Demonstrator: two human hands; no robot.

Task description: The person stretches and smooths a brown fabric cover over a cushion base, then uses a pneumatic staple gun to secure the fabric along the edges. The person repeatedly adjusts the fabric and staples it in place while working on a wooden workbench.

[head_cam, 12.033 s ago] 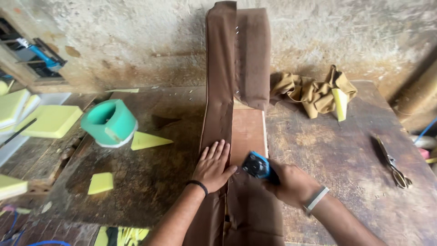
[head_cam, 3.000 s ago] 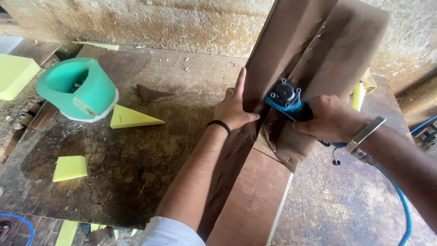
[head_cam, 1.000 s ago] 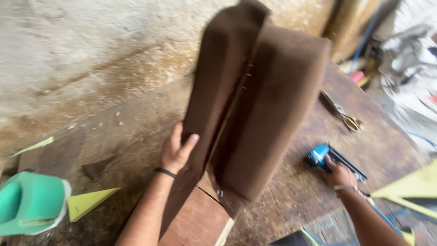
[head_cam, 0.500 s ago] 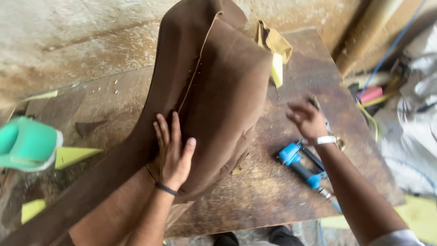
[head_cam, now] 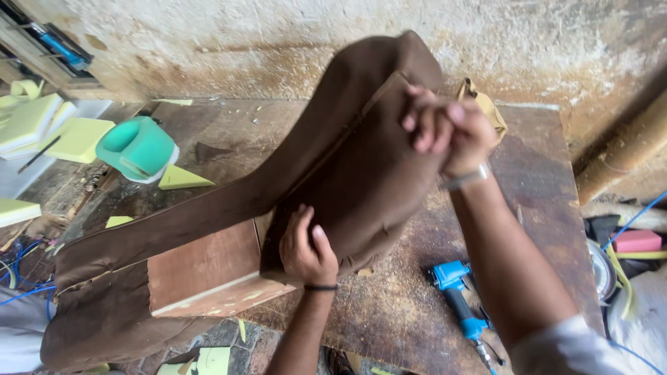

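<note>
right hand [head_cam: 445, 132]: motion-blurred, grip unclear | left hand [head_cam: 308, 244]: fingertips hidden under brown cover [head_cam: 347, 167] | staple gun [head_cam: 462, 305]: hose end cut off by bottom edge

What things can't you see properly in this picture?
- Right hand: blurred, so its grip on the brown padded piece is unclear.
- Wooden board: mostly hidden under the brown covering.
- Blue air tool: its hose end is cut off by the bottom edge.
- Left hand: its palm is pressed against the padding, so hidden.
</note>
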